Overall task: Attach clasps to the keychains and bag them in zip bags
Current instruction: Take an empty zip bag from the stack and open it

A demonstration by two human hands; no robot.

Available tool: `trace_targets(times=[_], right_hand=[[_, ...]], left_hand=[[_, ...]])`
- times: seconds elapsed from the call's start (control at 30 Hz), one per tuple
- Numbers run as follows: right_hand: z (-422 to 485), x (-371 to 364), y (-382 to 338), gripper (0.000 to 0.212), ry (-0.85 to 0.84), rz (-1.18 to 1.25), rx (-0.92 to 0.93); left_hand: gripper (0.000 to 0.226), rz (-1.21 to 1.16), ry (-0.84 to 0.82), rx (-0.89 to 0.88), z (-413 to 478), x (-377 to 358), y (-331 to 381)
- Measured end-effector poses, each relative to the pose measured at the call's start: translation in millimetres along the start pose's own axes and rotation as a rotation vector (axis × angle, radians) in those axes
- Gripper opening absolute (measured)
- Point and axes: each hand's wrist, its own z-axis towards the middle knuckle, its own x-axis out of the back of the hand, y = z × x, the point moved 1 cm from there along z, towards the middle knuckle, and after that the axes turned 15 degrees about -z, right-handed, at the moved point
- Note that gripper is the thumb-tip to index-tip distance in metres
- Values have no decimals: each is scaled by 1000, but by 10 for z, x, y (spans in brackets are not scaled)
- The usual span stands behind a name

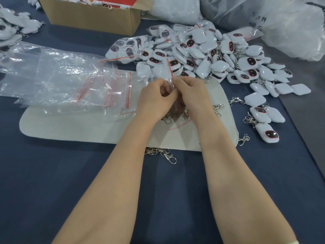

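- Both hands meet over the middle of the white mat (pixel 79 127). The left hand (pixel 154 101) and right hand (pixel 192 95) each pinch the zip bag (pixel 169 72), fingers curled on its clear film.
- The bag stands on edge, red strip uppermost, probably so its mouth can be worked. Whether a keychain is inside, I can't tell.
- Loose clasps (pixel 175 116) lie just beneath the hands, close for quick picking.
- The keychains (pixel 216 55) are heaped far right, handy for the right hand.
- A stack of empty bags (pixel 84 85) fans out left.
- The filled bags (pixel 126 48) sit beyond the mat, clear of the work.
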Motion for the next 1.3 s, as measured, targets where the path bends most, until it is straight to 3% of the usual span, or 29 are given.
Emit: trace_targets(times=[0.3,0.53,0.63,0.73,0.93,1.03,1.13,1.2,1.3], right_hand=[[55,-37,50,27,9,-4,0],[114,-105,80,9,50,-71,8],[115,-110,100,10,142,-168,-11],[112,-64,83,19,268,-184,-28],[78,-65,49,12,204,-332,2],[63,-6,68,10,239,-336,-33],[28,-18,-1,5,156,-141,-18],[16,-47,-35,17,57,24,15],[11,-83,-64,16,26,81,66]], left_hand=[[28,78,41,-30,-4,-2,-4],[27,74,158,-136,-29,-10,32],[28,74,226,-215,-52,24,99],[14,17,294,-322,-84,69,184],[12,-10,419,-492,-164,176,358],[11,33,402,-526,-184,183,393],[13,93,332,-445,-183,136,377],[12,101,264,-378,-173,97,336],[9,119,208,-381,-174,66,316]])
